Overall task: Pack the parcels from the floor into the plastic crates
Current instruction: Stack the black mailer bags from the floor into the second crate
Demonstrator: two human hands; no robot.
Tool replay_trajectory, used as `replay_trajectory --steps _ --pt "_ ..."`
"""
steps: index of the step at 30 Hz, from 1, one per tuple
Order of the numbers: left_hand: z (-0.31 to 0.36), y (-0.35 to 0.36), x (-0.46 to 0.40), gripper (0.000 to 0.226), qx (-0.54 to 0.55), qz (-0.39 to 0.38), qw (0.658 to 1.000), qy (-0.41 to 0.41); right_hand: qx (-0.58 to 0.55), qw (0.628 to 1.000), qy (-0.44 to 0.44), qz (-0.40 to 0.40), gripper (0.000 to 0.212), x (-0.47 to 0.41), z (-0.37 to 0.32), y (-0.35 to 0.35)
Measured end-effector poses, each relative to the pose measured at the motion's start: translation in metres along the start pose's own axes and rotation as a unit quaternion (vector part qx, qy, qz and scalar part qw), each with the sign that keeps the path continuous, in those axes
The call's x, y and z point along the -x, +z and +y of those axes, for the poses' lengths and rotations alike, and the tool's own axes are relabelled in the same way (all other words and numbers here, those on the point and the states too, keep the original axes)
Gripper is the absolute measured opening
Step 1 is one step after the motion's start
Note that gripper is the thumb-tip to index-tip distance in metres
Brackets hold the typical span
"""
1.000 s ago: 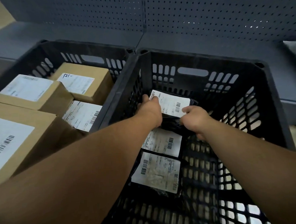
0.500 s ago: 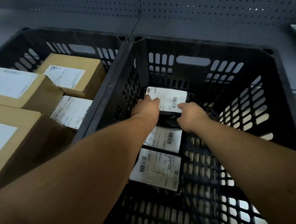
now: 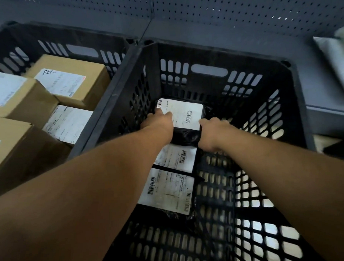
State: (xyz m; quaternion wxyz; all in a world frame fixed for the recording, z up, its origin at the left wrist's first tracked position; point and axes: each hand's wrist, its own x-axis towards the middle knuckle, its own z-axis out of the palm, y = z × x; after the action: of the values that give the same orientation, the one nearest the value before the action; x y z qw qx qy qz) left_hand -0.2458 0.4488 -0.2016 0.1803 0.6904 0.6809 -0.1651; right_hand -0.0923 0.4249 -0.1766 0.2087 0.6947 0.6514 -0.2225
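Now, left hand [image 3: 160, 122] & right hand [image 3: 212, 132], gripping parcel [image 3: 183, 118]

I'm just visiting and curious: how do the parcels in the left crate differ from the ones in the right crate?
The left crate holds brown cardboard boxes, stiff and blocky, filling much of it. The right crate holds black plastic-wrapped parcels, soft and crinkled, lying in a row along its left wall with much of the floor bare. Nobody touches the boxes, while the left hand and right hand hold the farthest black parcel. All carry white barcode labels.
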Motion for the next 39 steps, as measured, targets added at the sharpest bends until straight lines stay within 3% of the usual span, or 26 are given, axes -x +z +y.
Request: replay_trajectory --steps 5,13,21,32,39 --pt "0.021 -0.006 0.009 0.076 -0.014 -0.004 1.000 -0.006 -0.006 0.999 -0.019 0.029 0.079 0.038 0.025 -0.029" --pt "0.064 -0.037 0.035 0.066 0.032 0.065 0.997 0.019 -0.025 0.979 -0.079 0.186 0.069 0.108 0.066 -0.062" --pt "0.108 -0.066 0.069 0.063 0.093 0.171 0.979 0.060 -0.031 0.934 -0.114 0.337 0.058 0.164 0.134 -0.060" --pt "0.193 -0.086 0.133 0.051 0.125 0.281 0.926 0.217 -0.063 0.931 -0.003 0.361 0.053 0.225 0.266 -0.023" --pt "0.272 -0.072 0.185 0.050 0.066 0.286 0.904 0.310 -0.101 0.934 0.095 0.330 0.059 0.249 0.351 0.024"
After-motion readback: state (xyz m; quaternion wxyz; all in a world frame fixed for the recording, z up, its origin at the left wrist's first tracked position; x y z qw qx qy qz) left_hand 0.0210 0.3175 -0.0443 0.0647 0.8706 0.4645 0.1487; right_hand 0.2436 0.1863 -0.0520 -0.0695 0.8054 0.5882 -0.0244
